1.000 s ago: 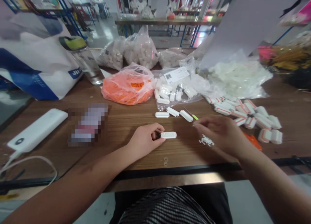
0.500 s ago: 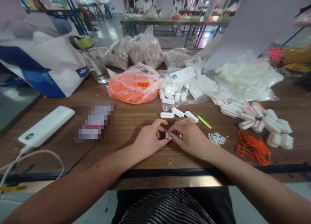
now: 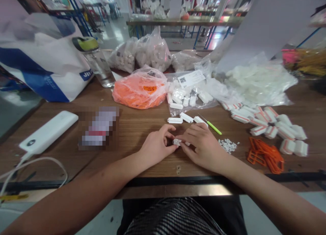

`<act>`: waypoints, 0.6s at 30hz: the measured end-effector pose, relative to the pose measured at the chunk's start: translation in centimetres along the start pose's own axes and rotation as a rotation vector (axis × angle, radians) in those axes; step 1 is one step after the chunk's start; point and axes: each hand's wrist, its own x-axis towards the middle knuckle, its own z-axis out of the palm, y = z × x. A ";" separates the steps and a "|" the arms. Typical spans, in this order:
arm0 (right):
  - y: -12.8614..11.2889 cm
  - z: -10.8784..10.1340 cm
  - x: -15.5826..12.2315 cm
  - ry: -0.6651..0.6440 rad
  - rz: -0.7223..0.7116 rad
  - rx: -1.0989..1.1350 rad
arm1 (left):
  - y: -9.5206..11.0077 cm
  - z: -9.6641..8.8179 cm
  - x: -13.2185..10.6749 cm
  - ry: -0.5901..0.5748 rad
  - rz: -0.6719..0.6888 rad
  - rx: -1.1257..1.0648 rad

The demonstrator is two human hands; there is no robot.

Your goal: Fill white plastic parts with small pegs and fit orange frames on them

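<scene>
Low over the table, my left hand (image 3: 159, 142) pinches one end of a small white plastic casing (image 3: 176, 141) between thumb and fingers. My right hand (image 3: 200, 143) is closed at the casing's other end, its fingers covering most of that side. Just beyond my hands lie three white casings (image 3: 175, 120) in a row, and a pick with a green handle (image 3: 214, 127) rests beside them. Close to my right hand is a heap of tiny white pieces (image 3: 228, 145). Orange plastic frames (image 3: 266, 155) are piled farther right.
White blocks with orange edging (image 3: 285, 129) are grouped at the right. Behind stand a bag of orange parts (image 3: 140, 88), a bag of white casings (image 3: 188, 92) and a water bottle (image 3: 98, 65). A white power bank (image 3: 49, 131) with a cable and a blurred-out phone (image 3: 99, 128) lie left.
My right hand has shifted slightly right and its fingers have moved back along the casing, so more of the casing shows. My left hand keeps its place.
</scene>
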 end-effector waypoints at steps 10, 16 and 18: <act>-0.8 1.1 0.2 0.005 -0.105 -0.232 | 0.0 -0.2 0.1 -0.010 -0.024 -0.001; 1.4 -1.5 -1.6 0.136 0.157 0.106 | -0.3 -0.2 0.0 0.015 0.009 0.006; 3.7 -3.4 -3.8 0.176 0.328 0.011 | -0.5 -0.2 0.0 0.010 0.019 0.015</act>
